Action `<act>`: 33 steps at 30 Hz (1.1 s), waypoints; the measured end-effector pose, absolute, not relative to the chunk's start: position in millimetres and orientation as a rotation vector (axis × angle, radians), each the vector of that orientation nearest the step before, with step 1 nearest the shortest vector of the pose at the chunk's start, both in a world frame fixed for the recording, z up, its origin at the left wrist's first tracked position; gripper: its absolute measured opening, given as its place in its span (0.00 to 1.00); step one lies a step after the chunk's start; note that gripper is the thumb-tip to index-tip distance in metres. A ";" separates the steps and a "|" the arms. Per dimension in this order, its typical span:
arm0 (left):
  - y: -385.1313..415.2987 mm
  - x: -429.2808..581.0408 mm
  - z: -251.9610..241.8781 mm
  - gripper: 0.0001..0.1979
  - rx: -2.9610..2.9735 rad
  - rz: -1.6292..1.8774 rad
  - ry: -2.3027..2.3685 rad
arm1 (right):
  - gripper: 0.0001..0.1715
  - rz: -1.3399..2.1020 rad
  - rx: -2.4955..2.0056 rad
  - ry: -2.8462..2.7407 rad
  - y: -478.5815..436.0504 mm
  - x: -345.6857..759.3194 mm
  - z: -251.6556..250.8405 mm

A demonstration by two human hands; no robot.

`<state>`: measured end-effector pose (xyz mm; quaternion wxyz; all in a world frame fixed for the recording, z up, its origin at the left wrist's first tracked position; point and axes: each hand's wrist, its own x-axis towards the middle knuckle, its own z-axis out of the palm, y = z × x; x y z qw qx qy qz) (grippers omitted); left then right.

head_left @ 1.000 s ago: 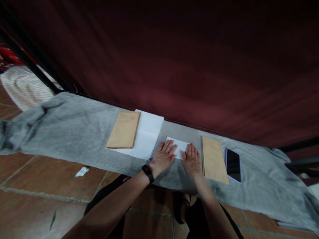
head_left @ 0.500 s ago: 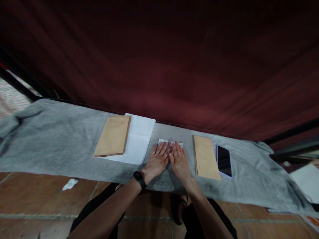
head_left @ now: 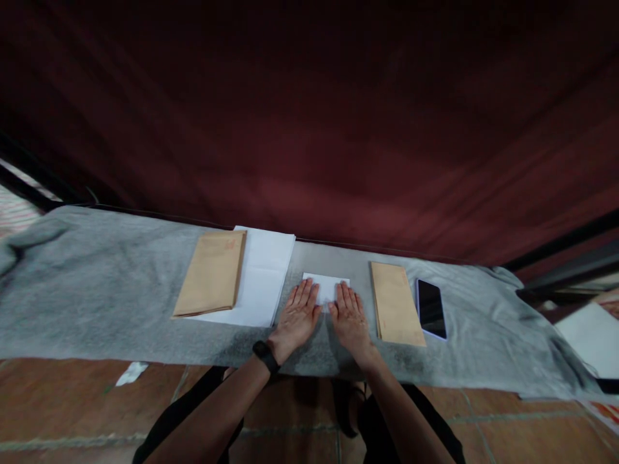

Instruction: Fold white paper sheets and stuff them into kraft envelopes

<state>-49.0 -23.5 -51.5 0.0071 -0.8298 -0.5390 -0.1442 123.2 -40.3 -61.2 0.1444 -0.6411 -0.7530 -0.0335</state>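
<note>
A small folded white paper (head_left: 327, 289) lies flat on the grey cloth (head_left: 126, 283) in front of me. My left hand (head_left: 298, 316) rests on its left part, palm down with the fingers stretched out. On the right part lies my right hand (head_left: 349, 319), also flat, its fingers extended. A strip of the paper shows between the hands and beyond the fingertips; the rest is hidden under them. To the left, a stack of brown envelopes (head_left: 213, 270) partly covers white paper sheets (head_left: 268, 270). Smaller brown envelopes (head_left: 397, 303) lie to the right.
A phone (head_left: 431, 309) with a dark screen and purplish edge lies right of the smaller envelopes. A dark red curtain (head_left: 309, 142) hangs behind the cloth-covered surface. On the tiled floor (head_left: 62, 399) is a white scrap (head_left: 131, 374). White paper (head_left: 592, 338) shows at far right.
My hands have moved apart sideways, from nearly touching over the middle of the folded paper to its two sides, uncovering its centre. The whole view has shifted slightly.
</note>
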 end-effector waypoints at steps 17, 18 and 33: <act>-24.5 -49.9 -50.5 0.29 -2.470 -0.412 -1.841 | 0.33 -0.218 -1.934 -2.090 -38.9 142.4 -69.0; -24.6 -49.6 -50.9 0.29 -2.465 -0.399 -1.852 | 0.33 -0.221 -1.952 -2.085 -38.8 143.3 -69.2; -29.3 -29.7 -50.9 0.30 -2.719 -0.397 -1.481 | 0.31 0.153 -1.638 -2.183 -37.3 108.7 -42.5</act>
